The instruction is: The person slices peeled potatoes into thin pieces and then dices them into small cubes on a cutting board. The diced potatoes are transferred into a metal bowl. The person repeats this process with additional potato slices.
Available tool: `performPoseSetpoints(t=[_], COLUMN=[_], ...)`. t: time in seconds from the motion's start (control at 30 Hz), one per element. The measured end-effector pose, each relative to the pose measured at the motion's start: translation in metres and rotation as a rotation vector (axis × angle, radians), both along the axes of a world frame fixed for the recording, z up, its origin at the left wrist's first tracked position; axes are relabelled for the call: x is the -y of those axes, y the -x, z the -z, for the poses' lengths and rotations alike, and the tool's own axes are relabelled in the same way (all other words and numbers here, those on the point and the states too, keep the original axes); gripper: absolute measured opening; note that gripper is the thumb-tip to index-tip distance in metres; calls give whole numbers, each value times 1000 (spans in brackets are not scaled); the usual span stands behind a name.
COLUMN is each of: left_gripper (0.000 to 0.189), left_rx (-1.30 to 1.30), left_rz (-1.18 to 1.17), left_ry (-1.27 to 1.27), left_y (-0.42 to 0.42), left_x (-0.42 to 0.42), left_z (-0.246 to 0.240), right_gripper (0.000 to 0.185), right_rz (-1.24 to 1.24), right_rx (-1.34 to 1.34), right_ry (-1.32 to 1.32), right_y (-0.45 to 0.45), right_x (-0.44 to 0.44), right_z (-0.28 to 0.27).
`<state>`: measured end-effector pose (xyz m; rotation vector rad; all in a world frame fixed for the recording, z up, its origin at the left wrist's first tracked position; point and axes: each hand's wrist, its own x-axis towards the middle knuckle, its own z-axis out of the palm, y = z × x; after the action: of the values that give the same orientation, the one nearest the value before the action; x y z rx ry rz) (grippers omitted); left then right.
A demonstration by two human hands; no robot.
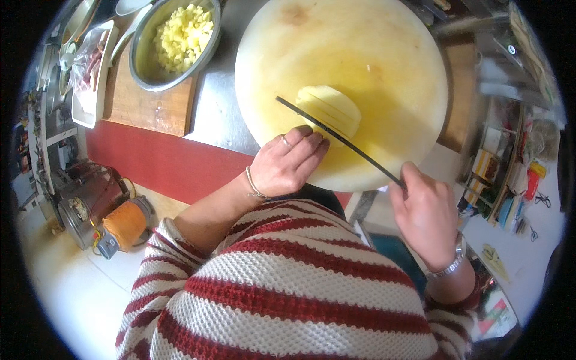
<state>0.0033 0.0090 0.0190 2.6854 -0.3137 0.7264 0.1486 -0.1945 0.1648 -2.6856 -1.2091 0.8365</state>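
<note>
On a round, pale cutting board lies a peeled yellow piece of food, probably potato, with several parallel cuts across its top. A kitchen knife, seen along its dark spine, crosses the near side of the piece at a slant. My right hand grips the knife's handle at the board's near right edge. The fingers of my left hand are bent together against the near side of the piece, beside the blade; the fingertips are partly hidden.
A metal bowl of yellow cubes stands on a wooden board at the left. Beyond it sits a white tray with bagged meat. A red panel runs along the counter's front. An orange-covered object is on the lower left.
</note>
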Motion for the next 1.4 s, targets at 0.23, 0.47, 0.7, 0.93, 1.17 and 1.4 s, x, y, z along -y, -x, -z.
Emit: performPoseSetpoints(t=[0.23, 0.47, 0.7, 0.93, 1.17, 1.4], left_gripper=[44, 45, 47, 46, 45, 32], left_rx=[24, 20, 14, 90, -32, 67], left_rz=[-5, 10, 8, -55, -43, -58], left_ry=[-37, -61, -22, 95, 51, 92], left_y=[-2, -4, -4, 5, 2, 1], left_x=[-3, -5, -5, -2, 5, 4], left_z=[10, 10, 5, 0, 10, 6], right_gripper=[17, 18, 18, 14, 20, 25], right_rz=[-49, -16, 54, -39, -111, -129], right_rx=[-20, -91, -128, -60, -6, -8], right_ry=[43, 141, 49, -76, -183, -233], right_y=[0, -4, -5, -10, -5, -5], right_x=[-9, -14, -2, 5, 14, 21], right_z=[-5, 18, 48, 49, 45, 41])
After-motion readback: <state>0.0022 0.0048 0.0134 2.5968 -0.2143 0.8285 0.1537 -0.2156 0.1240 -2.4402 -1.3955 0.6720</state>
